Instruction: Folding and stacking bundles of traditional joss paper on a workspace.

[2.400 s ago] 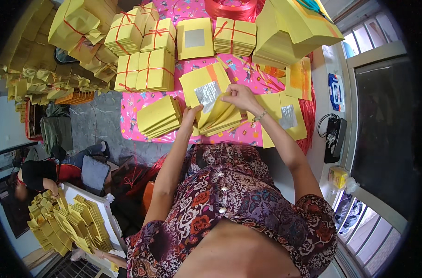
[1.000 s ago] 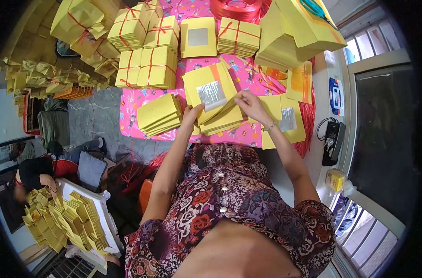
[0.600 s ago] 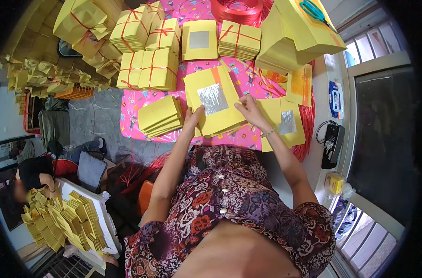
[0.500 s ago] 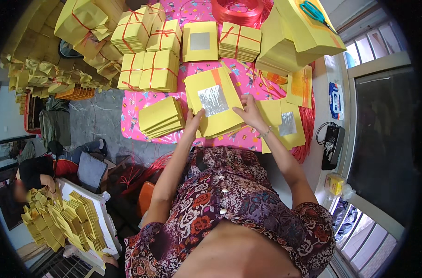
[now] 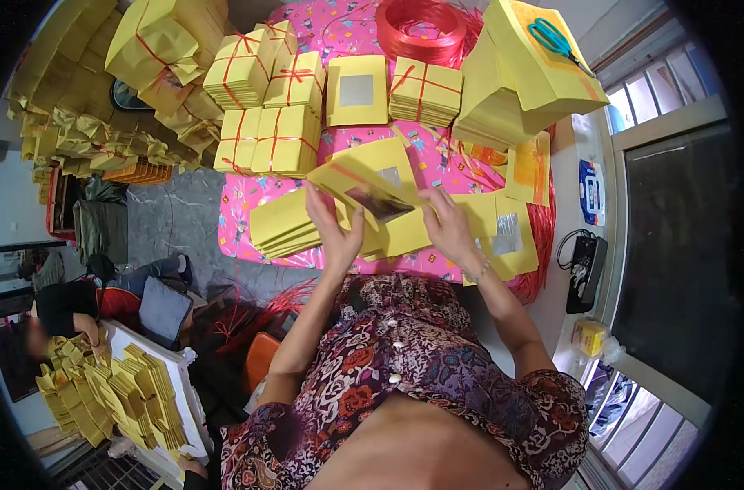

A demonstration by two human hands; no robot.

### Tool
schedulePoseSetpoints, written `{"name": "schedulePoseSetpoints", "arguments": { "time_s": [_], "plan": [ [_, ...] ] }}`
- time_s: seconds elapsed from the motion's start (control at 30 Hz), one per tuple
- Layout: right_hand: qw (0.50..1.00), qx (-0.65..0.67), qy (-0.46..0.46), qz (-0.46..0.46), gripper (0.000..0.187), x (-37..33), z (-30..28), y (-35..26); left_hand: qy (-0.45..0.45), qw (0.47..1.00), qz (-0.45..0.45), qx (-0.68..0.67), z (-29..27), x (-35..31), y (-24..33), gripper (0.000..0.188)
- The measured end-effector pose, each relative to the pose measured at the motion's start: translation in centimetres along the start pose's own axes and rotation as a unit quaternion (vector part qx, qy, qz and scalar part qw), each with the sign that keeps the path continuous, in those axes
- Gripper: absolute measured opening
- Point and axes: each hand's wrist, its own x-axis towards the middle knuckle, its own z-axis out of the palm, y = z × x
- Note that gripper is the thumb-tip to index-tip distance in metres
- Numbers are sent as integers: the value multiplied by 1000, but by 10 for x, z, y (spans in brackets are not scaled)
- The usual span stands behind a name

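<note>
Pink tablecloth [image 5: 347, 140] underneath, left hand [image 5: 335, 235] holding a tilted yellow sheet [image 5: 337, 181]

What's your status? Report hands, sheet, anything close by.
Left hand, right hand at opposite sides of yellow sheet, grips unclear. Sheet raised, tilted. Fanned yellow stack beside left hand.

The sheets [image 5: 400, 234] look matt and papery, the tablecloth [image 5: 439, 167] glossy plastic

Slim gap at table [image 5: 235, 219] left edge between bundles [image 5: 287, 137] and loose stack [image 5: 287, 219]; tilted envelope [image 5: 329, 181] blocks middle, tall stack [image 5: 496, 94] far right.
</note>
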Motion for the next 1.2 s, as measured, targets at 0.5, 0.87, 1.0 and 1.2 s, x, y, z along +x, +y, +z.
{"name": "schedulePoseSetpoints", "arguments": {
  "time_s": [0.5,0.87,1.0,1.2],
  "plan": [
    [974,-186,-119,-58,46,10,-24,-26,-4,964,-63,-257,20,21,-46,62],
    [969,-195,-151,-7,48,12,-23,-17,-31,986,-14,-162,22,27,-52,62],
    [971,-196,-137,-18,44,12,-21,-17,-88,989,-4,-117,23,27,-58,57],
    [985,-145,-92,-5,26,17,-27,-15,-10,988,-46,-150,28,29,-54,66]
  ]
}}
